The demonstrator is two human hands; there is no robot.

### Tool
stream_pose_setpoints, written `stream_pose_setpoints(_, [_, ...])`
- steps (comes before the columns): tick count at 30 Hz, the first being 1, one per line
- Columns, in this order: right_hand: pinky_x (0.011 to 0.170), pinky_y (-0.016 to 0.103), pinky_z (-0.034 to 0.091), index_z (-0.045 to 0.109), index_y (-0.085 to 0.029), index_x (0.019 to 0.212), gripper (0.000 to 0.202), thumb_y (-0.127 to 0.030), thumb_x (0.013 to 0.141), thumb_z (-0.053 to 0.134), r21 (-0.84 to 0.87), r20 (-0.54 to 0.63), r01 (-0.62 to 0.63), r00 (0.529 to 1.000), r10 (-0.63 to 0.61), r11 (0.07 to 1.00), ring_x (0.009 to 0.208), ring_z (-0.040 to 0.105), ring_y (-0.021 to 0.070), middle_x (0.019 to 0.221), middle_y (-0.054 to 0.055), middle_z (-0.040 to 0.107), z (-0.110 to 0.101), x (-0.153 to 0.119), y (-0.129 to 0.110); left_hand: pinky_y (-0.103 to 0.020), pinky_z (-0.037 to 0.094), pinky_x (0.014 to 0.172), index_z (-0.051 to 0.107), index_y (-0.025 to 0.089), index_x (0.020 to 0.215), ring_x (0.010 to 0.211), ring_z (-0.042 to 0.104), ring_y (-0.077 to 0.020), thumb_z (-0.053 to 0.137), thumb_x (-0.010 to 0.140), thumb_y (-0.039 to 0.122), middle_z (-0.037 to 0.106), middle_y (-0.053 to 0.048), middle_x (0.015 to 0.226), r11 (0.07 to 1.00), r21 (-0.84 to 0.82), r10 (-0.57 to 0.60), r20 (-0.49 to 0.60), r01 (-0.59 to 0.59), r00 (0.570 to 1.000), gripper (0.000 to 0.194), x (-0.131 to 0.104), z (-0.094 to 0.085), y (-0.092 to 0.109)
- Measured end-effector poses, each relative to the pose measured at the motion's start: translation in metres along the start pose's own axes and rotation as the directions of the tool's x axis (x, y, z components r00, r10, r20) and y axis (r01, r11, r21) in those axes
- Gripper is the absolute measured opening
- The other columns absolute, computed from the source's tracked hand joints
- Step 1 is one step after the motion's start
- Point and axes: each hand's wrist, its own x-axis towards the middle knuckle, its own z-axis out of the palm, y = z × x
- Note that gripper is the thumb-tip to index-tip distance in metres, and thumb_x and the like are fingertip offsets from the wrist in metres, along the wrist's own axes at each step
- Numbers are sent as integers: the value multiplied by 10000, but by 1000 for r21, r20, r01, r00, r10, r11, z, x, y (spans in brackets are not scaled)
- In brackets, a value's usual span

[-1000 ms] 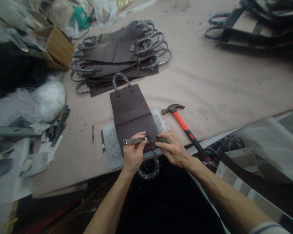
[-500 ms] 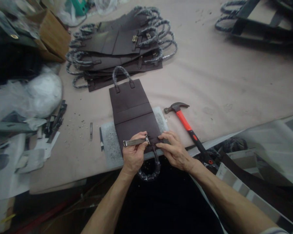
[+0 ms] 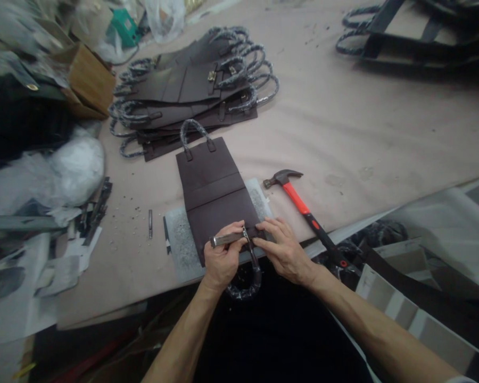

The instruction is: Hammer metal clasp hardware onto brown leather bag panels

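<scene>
A dark brown leather bag panel (image 3: 211,179) lies flat, with one plastic-wrapped handle at its far end and another wrapped handle (image 3: 243,293) hanging past the table edge toward me. My left hand (image 3: 222,258) is closed around a metal hole punch (image 3: 227,239), tilted, its working end close to the base of the near handle. With thumb and fingertips, my right hand (image 3: 283,247) grips the panel's near right part beside that handle. Under the panel is a pale, speckled slab (image 3: 179,234). The spot beneath the punch's end is partly hidden by my fingers.
A claw hammer (image 3: 297,199) with a red and black handle lies to the right. Similar bag panels (image 3: 175,82) are stacked behind. A small metal rod (image 3: 150,223) and scattered bits lie left. More bags (image 3: 415,45) sit far right; a cardboard box (image 3: 90,80) stands back left.
The view has shifted slightly. My left hand has moved the punch a little to the right, nearer the handle base. My right hand keeps its place on the panel; the hammer lies still.
</scene>
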Motion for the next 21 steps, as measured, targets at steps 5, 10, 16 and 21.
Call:
stream_pose_setpoints(5, [1160, 646, 380, 627, -240, 1278, 387, -90, 941, 507, 12, -32, 27, 999, -27, 1000, 1442, 370, 322, 1454, 140, 488, 0, 1, 1, -443, 605, 1001, 709, 182, 1038, 1070, 713, -240, 709, 916, 172, 738, -92, 1146, 999, 31, 31, 38, -32, 999, 122, 0, 0, 0])
stream_pose_setpoints(10, [1137, 617, 441, 617, -240, 1311, 433, -75, 923, 514, 77, -81, 84, 994, -78, 993, 1441, 365, 320, 1437, 145, 494, 0, 1, 6, -428, 609, 991, 709, 189, 1024, 1065, 714, -233, 701, 915, 142, 739, -84, 1138, 997, 52, 50, 60, -54, 997, 120, 1, 0, 3])
stream_pose_setpoints(16, [1134, 622, 447, 619, -215, 1287, 411, -62, 924, 502, 81, -82, 96, 993, -90, 992, 1439, 361, 325, 1434, 153, 481, -1, 0, 8, -413, 599, 1002, 707, 194, 1029, 1080, 708, -228, 692, 914, 118, 736, -79, 1146, 996, 58, 62, 87, -67, 994, 139, 1, 0, 5])
stream_pose_setpoints(21, [1132, 614, 454, 623, -220, 1275, 393, -69, 932, 508, 65, -93, 96, 992, -90, 993, 1428, 372, 322, 1429, 145, 482, 0, 0, 8, -402, 598, 1007, 696, 188, 1023, 1099, 701, -223, 673, 925, 109, 729, -84, 1168, 989, 104, 94, 127, -108, 987, 128, 0, 2, 4])
